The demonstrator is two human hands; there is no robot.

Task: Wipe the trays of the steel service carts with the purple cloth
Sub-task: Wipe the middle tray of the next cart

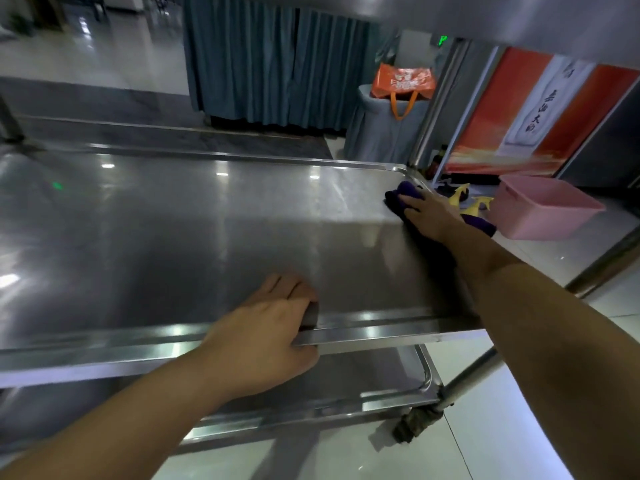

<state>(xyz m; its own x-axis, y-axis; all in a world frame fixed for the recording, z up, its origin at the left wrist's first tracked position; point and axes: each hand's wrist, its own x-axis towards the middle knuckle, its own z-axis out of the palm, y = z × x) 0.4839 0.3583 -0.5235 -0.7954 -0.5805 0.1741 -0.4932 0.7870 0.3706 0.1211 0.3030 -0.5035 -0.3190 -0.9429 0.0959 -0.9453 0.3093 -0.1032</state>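
Steel service cart [460, 379] viewed from above, its shiny middle tray [180, 237] filling most of the view. Right hand [427, 213] pressing flat, fingers straight and together, on a purple cloth [401, 197] at the tray's far right corner. Left hand [266, 327] gripping the tray's near rim, fingers curled over the edge, thumb beneath. Lower tray [408, 386] below. Pink plastic basin [543, 211] on the floor beyond the right side
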